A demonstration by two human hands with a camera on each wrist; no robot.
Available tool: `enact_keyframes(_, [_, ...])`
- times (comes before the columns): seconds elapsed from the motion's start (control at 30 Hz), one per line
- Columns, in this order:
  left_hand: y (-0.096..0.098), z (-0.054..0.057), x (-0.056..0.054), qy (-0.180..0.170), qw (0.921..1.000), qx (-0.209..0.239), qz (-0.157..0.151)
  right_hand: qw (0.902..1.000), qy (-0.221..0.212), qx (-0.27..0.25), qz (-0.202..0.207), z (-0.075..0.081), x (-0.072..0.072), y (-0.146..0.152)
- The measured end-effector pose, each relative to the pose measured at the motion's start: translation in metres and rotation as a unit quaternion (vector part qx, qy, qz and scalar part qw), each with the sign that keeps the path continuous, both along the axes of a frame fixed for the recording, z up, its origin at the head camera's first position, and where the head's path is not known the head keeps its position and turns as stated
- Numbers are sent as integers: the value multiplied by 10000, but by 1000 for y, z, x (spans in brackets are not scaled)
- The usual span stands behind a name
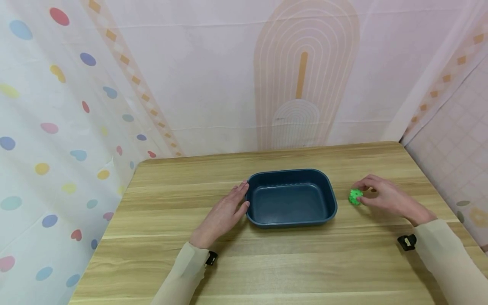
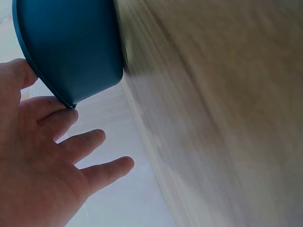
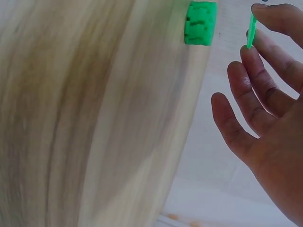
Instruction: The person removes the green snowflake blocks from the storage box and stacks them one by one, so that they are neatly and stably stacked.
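A dark blue rectangular plastic basin [image 1: 290,204] with rounded corners sits on the table, its inside bare. At its left end, my left hand [image 1: 224,212] touches the rim with thumb and fingertips, its fingers spread and loosely straight. To the right of the basin, my right hand [image 1: 386,197] pinches a thin green plastic disc [image 3: 251,32], seen edge-on in the right wrist view, between thumb and fingers. Close by that disc, a short stack of notched green pieces [image 3: 200,23] stands on the tabletop. From the head view, the green pieces overlap at the fingertips.
The wood-grain table [image 1: 289,267] has rounded back corners. Behind it hangs a pale patterned curtain [image 1: 213,76], and a dotted one covers the left side. A black strap [image 1: 407,242] shows at the right wrist, another at the left.
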State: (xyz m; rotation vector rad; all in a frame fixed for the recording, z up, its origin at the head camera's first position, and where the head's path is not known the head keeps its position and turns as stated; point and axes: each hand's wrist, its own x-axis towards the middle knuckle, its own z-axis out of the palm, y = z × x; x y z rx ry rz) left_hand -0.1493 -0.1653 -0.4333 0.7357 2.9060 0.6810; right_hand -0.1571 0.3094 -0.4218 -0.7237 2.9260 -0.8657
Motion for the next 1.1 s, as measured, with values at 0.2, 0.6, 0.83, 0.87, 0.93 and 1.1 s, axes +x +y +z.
enact_keyframes(0.2, [0, -1, -1, 27, 10000, 8, -14, 9998, -179, 117, -26, -2, -3, 1])
enact_keyframes(0.6, [0, 0, 0, 16, 10000, -3, 16, 9992, -280, 260, 72, -5, -5, -1])
enact_keyframes(0.83, [1, 0, 0, -3, 10000, 19, 41, 9989, -414, 232, 33, -6, -6, -1])
enact_keyframes(0.87, [1, 0, 0, -2, 10000, 19, 41, 9988, -422, 229, 30, -7, -7, -1])
enact_keyframes(0.93, [1, 0, 0, 7, 10000, 22, 38, 9988, -426, 234, 28, -7, -7, -1])
enact_keyframes(1.1, [1, 0, 0, 26, 10000, 40, 19, 9988, -409, 274, 22, -8, -8, -2])
